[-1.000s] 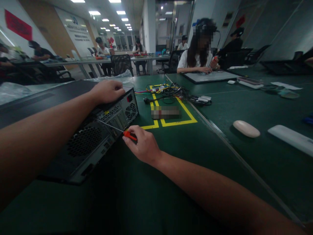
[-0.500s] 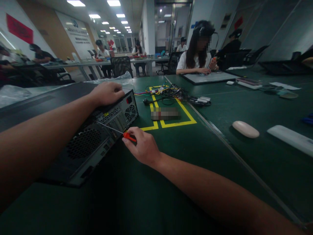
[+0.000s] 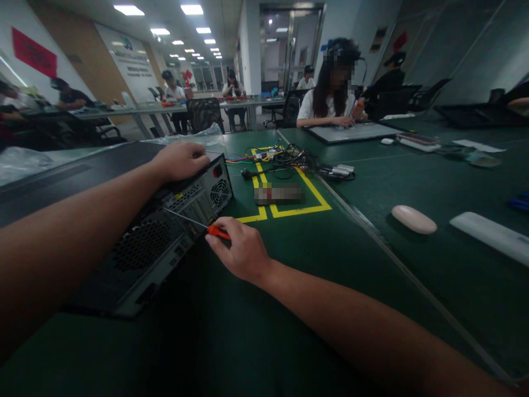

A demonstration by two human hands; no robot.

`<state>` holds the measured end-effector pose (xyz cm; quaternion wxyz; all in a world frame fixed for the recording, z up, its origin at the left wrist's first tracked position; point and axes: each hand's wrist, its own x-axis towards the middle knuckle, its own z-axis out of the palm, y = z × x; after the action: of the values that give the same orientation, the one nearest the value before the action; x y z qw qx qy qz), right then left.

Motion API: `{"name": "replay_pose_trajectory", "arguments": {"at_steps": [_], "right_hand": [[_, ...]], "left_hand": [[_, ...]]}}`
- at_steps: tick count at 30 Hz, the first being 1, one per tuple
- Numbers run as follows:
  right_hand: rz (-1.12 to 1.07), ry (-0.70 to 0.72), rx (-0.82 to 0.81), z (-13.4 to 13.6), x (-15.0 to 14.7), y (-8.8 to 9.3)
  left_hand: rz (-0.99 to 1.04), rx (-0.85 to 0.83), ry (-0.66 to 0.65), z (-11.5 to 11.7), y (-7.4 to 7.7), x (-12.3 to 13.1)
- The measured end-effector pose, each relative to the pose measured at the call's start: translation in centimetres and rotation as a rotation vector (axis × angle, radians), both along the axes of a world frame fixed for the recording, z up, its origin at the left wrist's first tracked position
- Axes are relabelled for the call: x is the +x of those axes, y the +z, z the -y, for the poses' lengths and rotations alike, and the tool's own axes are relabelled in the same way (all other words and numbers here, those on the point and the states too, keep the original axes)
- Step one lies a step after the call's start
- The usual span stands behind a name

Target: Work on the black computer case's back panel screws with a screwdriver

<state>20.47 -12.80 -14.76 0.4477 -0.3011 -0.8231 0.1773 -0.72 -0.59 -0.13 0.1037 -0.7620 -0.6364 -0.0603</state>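
A black desktop computer case (image 3: 198, 190) lies on the table at the left, its back panel with vents, slots and a fan grille turned toward my right side. My left hand (image 3: 182, 160) rests on the top of the case near the rear edge, fingers bent over it and partly hidden. In my right hand (image 3: 242, 245) is a screwdriver (image 3: 217, 231) with an orange handle, pinched between thumb and fingers. Its long thin shaft reaches left to the back panel, with the tip near my left forearm. Whether the tip sits on a screw I cannot make out.
Behind the case lie bundled cables (image 3: 293, 157) and a blurred flat item (image 3: 279, 194) within yellow tape (image 3: 301, 210). To the right are a pale oval mouse-like object (image 3: 414, 219) and a long white object (image 3: 490, 236). Across the table a person (image 3: 334, 88) works at a flat panel (image 3: 355, 131).
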Motion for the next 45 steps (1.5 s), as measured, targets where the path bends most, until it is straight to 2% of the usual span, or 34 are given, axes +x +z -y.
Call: {"name": "replay_pose_trajectory", "arguments": {"at_steps": [11,18,37,45], "right_hand": [[0.015,0.019,-0.022,0.06,0.07,0.49],[-0.013,0.036,-0.059,0.12,-0.03,0.17],[0.007,0.046,0.011,-0.22,0.03,-0.2],[0.013,0.047,-0.024,-0.16,0.02,-0.08]], "left_hand": [[0.011,0.026,-0.026,-0.25,-0.27,-0.29],[0.01,0.015,-0.024,-0.14,-0.16,-0.12],[0.01,0.022,-0.014,-0.07,-0.19,-0.03],[0.029,0.019,-0.017,-0.19,-0.28,-0.17]]}}
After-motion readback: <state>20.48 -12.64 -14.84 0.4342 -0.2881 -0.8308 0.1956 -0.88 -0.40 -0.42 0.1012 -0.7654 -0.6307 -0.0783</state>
